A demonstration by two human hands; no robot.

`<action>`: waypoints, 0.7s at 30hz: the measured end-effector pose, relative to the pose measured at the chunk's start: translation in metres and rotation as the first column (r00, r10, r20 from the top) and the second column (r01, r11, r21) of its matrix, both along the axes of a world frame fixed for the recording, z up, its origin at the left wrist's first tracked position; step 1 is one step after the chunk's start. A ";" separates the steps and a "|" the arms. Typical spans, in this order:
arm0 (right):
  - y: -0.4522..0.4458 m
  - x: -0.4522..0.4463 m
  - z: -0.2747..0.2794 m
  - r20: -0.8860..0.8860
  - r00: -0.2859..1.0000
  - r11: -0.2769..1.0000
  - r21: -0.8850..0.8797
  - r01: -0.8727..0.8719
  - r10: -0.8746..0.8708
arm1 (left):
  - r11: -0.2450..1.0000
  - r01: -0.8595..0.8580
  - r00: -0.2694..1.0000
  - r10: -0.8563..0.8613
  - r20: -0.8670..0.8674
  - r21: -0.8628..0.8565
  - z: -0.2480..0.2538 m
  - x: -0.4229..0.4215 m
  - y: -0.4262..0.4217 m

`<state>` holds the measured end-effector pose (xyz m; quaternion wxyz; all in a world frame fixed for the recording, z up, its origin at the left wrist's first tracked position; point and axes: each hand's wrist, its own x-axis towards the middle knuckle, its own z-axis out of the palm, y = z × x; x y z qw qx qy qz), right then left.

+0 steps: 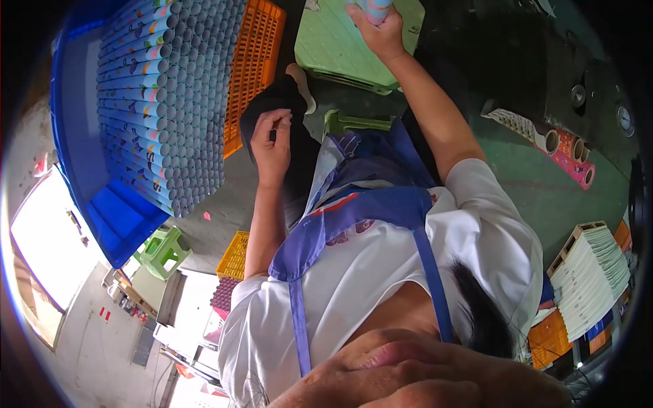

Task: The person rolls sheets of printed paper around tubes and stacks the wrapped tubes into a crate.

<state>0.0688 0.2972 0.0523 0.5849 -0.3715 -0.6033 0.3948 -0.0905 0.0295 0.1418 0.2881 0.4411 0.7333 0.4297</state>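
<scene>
My right hand [386, 35] is wrapped round a light blue and pink tube [378, 9] at the top edge of the head view. Its upper part is cut off by the frame. Below that hand is a pale green stool top [340, 41]. My left hand [272, 146] is raised above my left knee, its fingers loosely curled with a gap to the thumb, and nothing shows in it. To its left, many light blue printed tubes [132, 109] lie stacked with open round ends towards me, in a blue crate [81, 143].
An orange crate [253, 64] stands behind the tube stack. A green stool [163, 253] and a yellow crate [233, 255] are at lower left. Pink tubes [570, 153] lie at right on the green floor [503, 190]. Stacked white sheets [593, 282] stand at lower right.
</scene>
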 end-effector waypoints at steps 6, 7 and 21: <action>0.005 0.001 -0.012 -0.055 0.994 0.992 -0.074 -0.098 0.094 | 0.999 -0.036 0.999 0.036 0.000 0.017 -0.003 0.001 -0.007; 0.000 0.001 -0.017 -0.099 0.990 0.990 -0.086 -0.113 0.104 | 0.999 -0.045 0.999 0.045 -0.003 0.005 -0.002 0.001 -0.011; -0.006 0.001 -0.015 -0.026 0.998 0.998 0.016 -0.055 0.056 | 0.826 -0.090 0.892 0.315 -0.324 0.556 0.094 -0.032 0.084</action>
